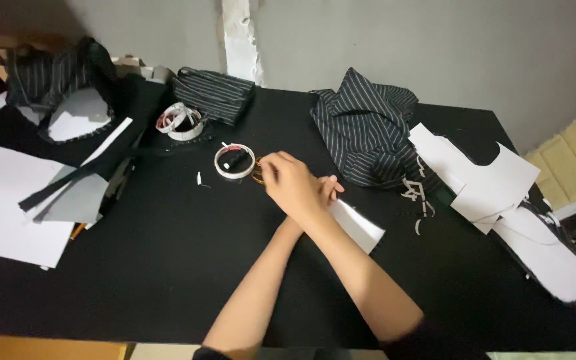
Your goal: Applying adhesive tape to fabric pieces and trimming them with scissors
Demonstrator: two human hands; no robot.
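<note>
Two hands: they are crossed at the middle of the black table (168, 280).
Tape roll (234, 161): white ring, light and stiff, lying just left of the hands.
Left hand (291, 183): fingers curled together over something orange-gold; whether they pinch it I cannot tell.
Right hand (328, 190): mostly hidden under the left; fingertips press together near the white paper piece (358, 225).
Paper piece: thin, light, bends easily; best to hold by an edge.
Striped cloth (365, 127): soft, heaped at the right.
</note>
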